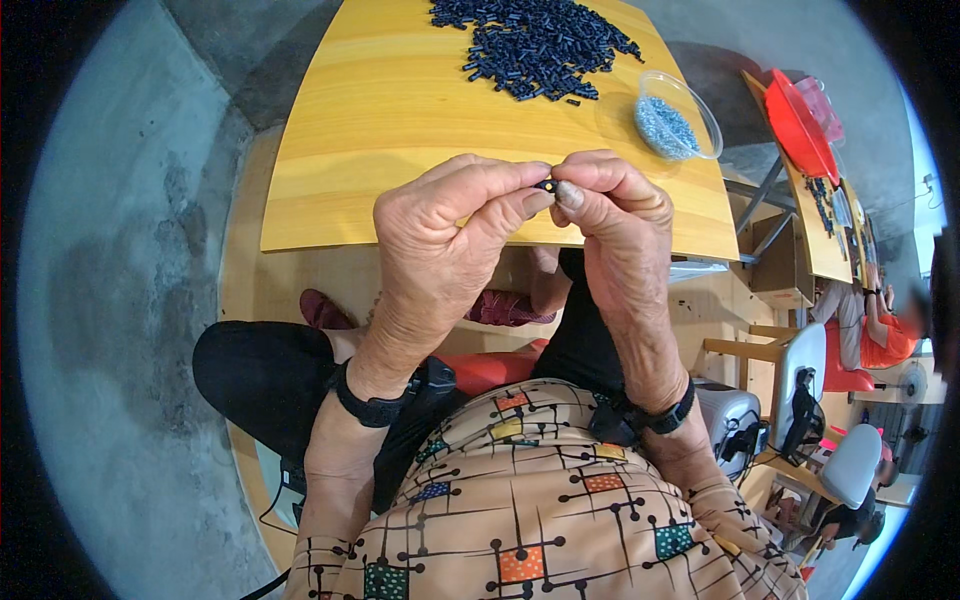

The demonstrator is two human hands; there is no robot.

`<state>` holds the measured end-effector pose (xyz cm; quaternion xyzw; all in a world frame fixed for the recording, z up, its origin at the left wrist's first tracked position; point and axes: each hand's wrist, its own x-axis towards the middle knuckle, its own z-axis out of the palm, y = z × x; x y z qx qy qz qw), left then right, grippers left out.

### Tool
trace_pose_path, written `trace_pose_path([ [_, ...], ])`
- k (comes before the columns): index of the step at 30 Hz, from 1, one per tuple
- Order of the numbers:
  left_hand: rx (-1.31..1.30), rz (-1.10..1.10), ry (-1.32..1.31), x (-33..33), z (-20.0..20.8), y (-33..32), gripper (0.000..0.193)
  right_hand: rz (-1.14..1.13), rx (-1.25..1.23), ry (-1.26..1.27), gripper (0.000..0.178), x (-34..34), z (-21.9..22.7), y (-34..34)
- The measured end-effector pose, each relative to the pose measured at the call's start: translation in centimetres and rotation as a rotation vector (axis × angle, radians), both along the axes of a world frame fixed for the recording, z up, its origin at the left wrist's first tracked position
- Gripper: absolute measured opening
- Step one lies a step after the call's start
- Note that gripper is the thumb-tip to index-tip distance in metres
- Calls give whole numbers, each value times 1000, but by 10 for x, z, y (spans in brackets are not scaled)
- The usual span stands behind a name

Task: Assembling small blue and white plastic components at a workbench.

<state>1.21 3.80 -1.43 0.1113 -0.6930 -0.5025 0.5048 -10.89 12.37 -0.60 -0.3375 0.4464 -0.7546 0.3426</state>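
Dark pc (546, 186) mostly hidden btwn hands (440, 215) (626, 205), details too sm.; blk pile (545, 48) cut off @ top.

Yellow table (380, 120) — heap of dark pieces (545, 48), seemingly plastic — and clear tub (710, 135)

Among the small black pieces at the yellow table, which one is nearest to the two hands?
The black piece held where the left hand and right hand meet; the others lie on the yellow table, mostly in a pile.
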Motion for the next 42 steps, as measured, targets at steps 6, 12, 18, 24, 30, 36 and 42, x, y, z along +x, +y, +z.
trace_pose_path([
  [6, -31, 29, 4, -1, -1, 1, 18, -40, 21, 83, 14, 2, 2, 2],
  [12, 32, 29, 0, -1, 1, 3, 17, 7, 36, 50, 11, 1, 2, 3],
  [18, -1, 12, 16, 1, 3, 3, 17, 156, -29, -177, 14, -1, 1, 3],
  [24, 83, -54, 27, 1, 5, 7, 17, 205, -28, -271, 14, -3, -3, 2],
  [30, -12, -28, 3, 2, 4, 5, 16, 272, -26, -338, 15, -4, -2, 2],
  [36, -12, -34, 11, 3, 7, 12, 14, 314, -12, -265, 16, -5, 0, 4],
  [42, -2, 1, 1, 1, 0, 13, 13, 343, 5, -358, 21, 0, -1, 2],
])
